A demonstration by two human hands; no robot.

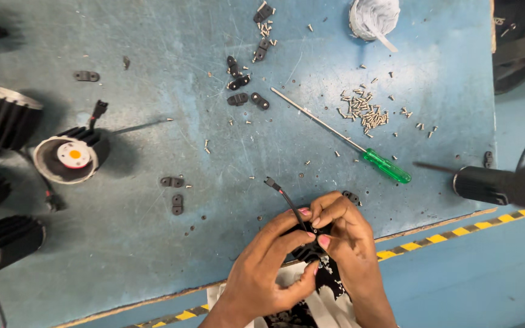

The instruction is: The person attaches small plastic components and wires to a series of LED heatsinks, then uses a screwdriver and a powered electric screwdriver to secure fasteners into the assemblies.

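Observation:
My left hand (268, 267) and my right hand (344, 234) are closed together around a black finned lamp body (307, 251) at the near edge of the blue table (153, 243). Most of the lamp body is hidden by my fingers. A thin black and red wire with a small black connector (270, 181) rises from it toward the upper left. My right fingertips pinch the part where the wire enters.
A green-handled screwdriver (386, 166) lies right of centre, next to a pile of small screws (366, 112). Black clamp pieces (247, 91) are scattered further back. Several finned lamp bodies (71, 157) stand at the left. A black power tool (505, 185) hangs at the right edge.

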